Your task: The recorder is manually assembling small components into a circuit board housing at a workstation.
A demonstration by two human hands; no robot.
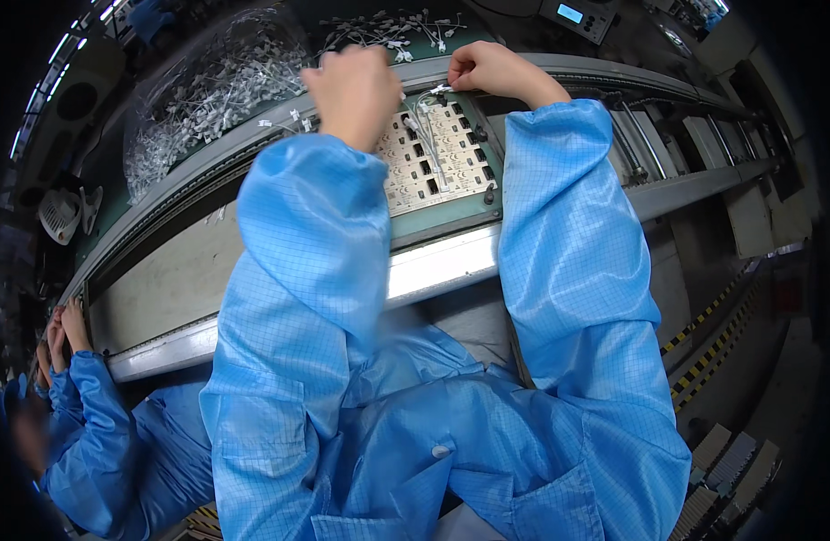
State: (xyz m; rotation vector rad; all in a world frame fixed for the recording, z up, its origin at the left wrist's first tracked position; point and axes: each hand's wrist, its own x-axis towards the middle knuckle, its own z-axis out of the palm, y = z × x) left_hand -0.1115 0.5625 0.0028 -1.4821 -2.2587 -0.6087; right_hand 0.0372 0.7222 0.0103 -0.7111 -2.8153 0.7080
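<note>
Right hand: fingertips pressed together by white connector, perhaps steadying white cable over circuit-board panel. Left hand blurred; can't tell grip.

circuit panel on green tray

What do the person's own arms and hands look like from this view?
The left sleeve and right sleeve are loose, shiny blue cloth with a fine dark grid, gathered at their ends. The left hand, slightly blurred, and the right hand are bare, with no gloves.
</note>
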